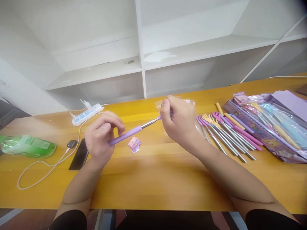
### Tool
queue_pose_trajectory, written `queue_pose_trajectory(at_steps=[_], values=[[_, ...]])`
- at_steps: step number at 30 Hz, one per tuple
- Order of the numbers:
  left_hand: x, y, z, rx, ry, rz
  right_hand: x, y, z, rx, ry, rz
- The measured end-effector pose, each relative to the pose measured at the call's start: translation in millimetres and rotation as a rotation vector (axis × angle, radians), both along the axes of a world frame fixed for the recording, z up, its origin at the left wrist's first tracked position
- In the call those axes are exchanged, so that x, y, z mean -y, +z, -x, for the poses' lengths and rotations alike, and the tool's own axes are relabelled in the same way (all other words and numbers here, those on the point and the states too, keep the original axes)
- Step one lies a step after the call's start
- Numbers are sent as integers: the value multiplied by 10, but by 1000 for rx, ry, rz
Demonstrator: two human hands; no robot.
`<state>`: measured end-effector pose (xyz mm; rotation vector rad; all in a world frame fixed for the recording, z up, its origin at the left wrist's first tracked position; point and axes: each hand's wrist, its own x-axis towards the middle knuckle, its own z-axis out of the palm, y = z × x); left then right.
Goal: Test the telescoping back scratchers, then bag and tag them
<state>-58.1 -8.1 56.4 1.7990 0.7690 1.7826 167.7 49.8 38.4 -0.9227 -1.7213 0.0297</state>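
Between my hands a back scratcher slants up to the right, with a purple foam handle and a short stretch of metal rod. My left hand is closed around the handle's lower end. In a fist, my right hand wraps the other end, hiding most of the purple head. Below the rod lies a small stack of printed cards. Clear plastic bags lie partly behind my right hand. To its right are several metal rods with claw heads in purple, yellow and pink, beside loose foam handles.
A patterned box of bagged back scratchers stands at the right. On the left are a power strip, a white cable, a black phone and a green bottle. White shelving rises behind the wooden table.
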Motion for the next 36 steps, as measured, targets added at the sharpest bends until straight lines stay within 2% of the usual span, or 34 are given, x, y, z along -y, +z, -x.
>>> queue_pose_trajectory(at_steps=[3, 7, 10, 13, 15, 17, 20, 25, 30, 36], values=[[-37, 35, 106, -115, -9, 71, -13, 48, -46, 26, 61, 103], [-76, 74, 188, -631, 24, 291, -61, 80, -134, 79, 122, 321], [-105, 70, 180, -948, 49, 301, -117, 92, -233, 171, 148, 460], [-141, 54, 186, -1074, 101, 261, -167, 119, -358, 342, 274, 538], [-160, 47, 207, -1118, 188, 228, -186, 138, -415, 418, 366, 496], [-171, 41, 227, -1139, 282, 175, -189, 146, -425, 433, 387, 379], [-176, 23, 238, -1129, 391, 64, -180, 127, -358, 430, 300, 167], [-185, -30, 242, -1107, 544, -233, -214, 58, -228, 414, 225, -101], [-177, -51, 232, -1067, 586, -411, -206, 43, -164, 368, 196, -299], [-211, -59, 218, -1023, 608, -489, -121, 57, -123, 417, 130, -340]])
